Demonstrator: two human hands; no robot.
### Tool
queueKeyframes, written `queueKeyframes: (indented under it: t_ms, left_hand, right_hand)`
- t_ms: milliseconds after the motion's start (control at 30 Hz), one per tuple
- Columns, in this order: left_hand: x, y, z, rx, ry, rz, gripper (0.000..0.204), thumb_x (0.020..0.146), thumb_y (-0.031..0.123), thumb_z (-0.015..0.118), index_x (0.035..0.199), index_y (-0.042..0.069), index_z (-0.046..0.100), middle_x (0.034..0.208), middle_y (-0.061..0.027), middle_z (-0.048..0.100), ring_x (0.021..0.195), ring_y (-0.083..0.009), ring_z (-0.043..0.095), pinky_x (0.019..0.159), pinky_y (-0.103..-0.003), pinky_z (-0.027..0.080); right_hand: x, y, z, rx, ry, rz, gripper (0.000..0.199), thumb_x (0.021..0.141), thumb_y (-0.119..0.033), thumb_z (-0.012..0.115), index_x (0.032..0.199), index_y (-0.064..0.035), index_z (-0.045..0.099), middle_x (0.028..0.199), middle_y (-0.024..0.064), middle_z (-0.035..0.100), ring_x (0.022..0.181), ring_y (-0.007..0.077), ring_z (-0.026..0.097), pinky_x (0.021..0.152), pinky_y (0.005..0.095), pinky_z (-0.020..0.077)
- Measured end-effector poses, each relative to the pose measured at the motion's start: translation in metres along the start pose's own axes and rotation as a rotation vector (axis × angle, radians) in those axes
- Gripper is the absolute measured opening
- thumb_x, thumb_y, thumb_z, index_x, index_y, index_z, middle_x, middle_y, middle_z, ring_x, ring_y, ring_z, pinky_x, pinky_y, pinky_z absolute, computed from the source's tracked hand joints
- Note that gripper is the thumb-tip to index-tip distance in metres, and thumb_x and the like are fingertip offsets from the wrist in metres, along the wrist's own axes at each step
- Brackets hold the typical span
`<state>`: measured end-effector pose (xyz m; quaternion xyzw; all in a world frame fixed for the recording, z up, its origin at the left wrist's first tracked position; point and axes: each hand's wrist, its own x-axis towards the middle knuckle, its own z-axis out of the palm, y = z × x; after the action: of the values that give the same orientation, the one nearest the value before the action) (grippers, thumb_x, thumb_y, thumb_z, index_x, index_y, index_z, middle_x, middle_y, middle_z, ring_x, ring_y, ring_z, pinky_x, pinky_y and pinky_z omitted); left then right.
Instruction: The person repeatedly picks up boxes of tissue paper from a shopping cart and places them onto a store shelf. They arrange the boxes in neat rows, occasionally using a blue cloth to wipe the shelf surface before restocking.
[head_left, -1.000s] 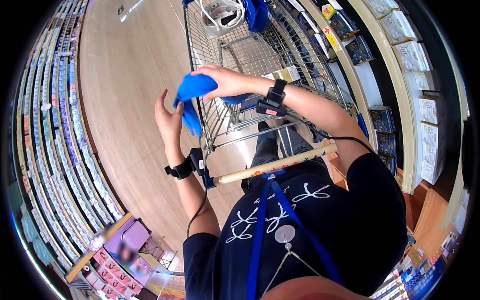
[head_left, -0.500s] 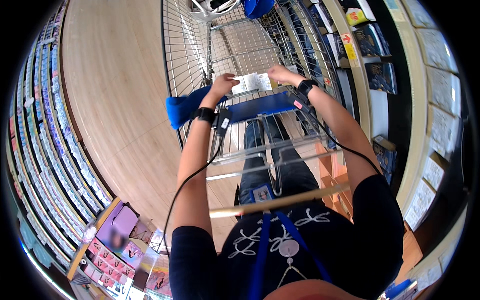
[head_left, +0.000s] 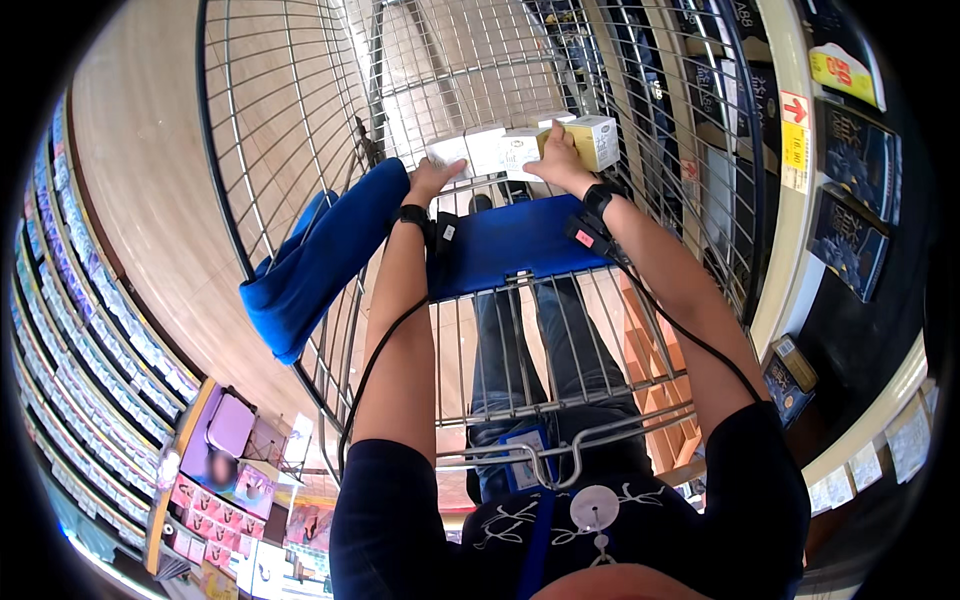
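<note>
Both my arms reach forward into a wire shopping cart [head_left: 300, 120]. My left hand [head_left: 432, 178] rests on a row of pale boxes [head_left: 480, 148] lying in the basket. My right hand [head_left: 556, 160] grips the cream-coloured box [head_left: 598, 140] at the right end of that row. A blue fabric bag [head_left: 318, 262] hangs over the cart's left side, and a blue flap [head_left: 510, 250] lies across the child seat under my wrists. Black bands sit on both wrists, with cables running back along my forearms.
Shelves of dark boxed goods [head_left: 850, 200] with price labels line the right side. A long shelf of small packaged items [head_left: 70, 340] curves along the left. Wooden floor [head_left: 140, 180] stretches ahead to the left of the cart. The cart handle [head_left: 560, 455] is at my chest.
My hands came down from the blue bag held above the cart and reached deep into the basket. The bag now hangs over the cart's left side, and both hands are on the boxes.
</note>
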<state>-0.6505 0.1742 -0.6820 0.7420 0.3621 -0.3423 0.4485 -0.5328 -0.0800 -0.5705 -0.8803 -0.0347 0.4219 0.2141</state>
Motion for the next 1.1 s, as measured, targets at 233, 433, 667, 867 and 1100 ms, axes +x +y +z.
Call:
queueKeyframes:
  t_ms: [233, 433, 667, 867, 1100]
  left_hand:
    - [-0.043, 0.058, -0.004, -0.454, -0.126, 0.058, 0.073, 0.065, 0.037, 0.085, 0.116, -0.006, 0.055, 0.111, -0.0161, 0.064, 0.098, -0.0216, 0.063, 0.087, -0.03, 0.048]
    - [-0.067, 0.068, -0.043, -0.881, -0.291, -0.063, 0.071, 0.078, 0.046, 0.07, 0.133, 0.006, 0.046, 0.128, -0.0075, 0.053, 0.119, -0.0205, 0.048, 0.1, -0.036, 0.035]
    - [-0.05, 0.071, -0.01, -1.225, -0.482, -0.117, 0.06, 0.082, 0.049, 0.065, 0.13, 0.016, 0.049, 0.127, -0.0046, 0.054, 0.115, -0.0215, 0.048, 0.095, -0.04, 0.036]
    - [-0.068, 0.101, -0.011, -1.167, -0.619, -0.093, 0.067, 0.088, 0.06, 0.047, 0.14, 0.019, 0.038, 0.143, -0.0094, 0.039, 0.128, -0.031, 0.037, 0.104, -0.055, 0.027]
    - [-0.085, 0.119, -0.024, -1.177, -0.633, -0.036, 0.08, 0.084, 0.066, 0.049, 0.144, 0.018, 0.031, 0.146, -0.0123, 0.035, 0.135, -0.0348, 0.029, 0.106, -0.066, 0.013]
  right_hand:
    - [0.006, 0.005, -0.006, 0.144, -0.05, 0.023, 0.083, 0.065, -0.041, 0.073, 0.126, 0.0077, 0.043, 0.124, 0.0241, 0.048, 0.113, 0.032, 0.052, 0.093, 0.0349, 0.0444]
    - [-0.013, -0.023, -0.036, 0.996, -0.361, 0.062, 0.076, 0.077, -0.041, 0.068, 0.134, 0.0004, 0.039, 0.13, 0.0145, 0.049, 0.123, 0.0208, 0.046, 0.1, 0.0362, 0.0376]
    - [0.012, -0.019, -0.017, 1.302, -0.489, 0.12, 0.075, 0.081, -0.055, 0.057, 0.136, -0.0076, 0.04, 0.132, 0.0114, 0.05, 0.124, 0.023, 0.045, 0.105, 0.0416, 0.0304]
    - [0.012, -0.006, -0.029, 1.521, -0.441, 0.251, 0.068, 0.081, -0.051, 0.057, 0.133, -0.01, 0.044, 0.133, 0.0144, 0.05, 0.123, 0.0358, 0.046, 0.097, 0.0635, 0.0344]
    - [0.0, -0.025, -0.081, 1.308, -0.589, 0.092, 0.071, 0.082, -0.054, 0.054, 0.135, -0.01, 0.042, 0.131, 0.0153, 0.052, 0.119, 0.035, 0.05, 0.094, 0.0596, 0.0409]
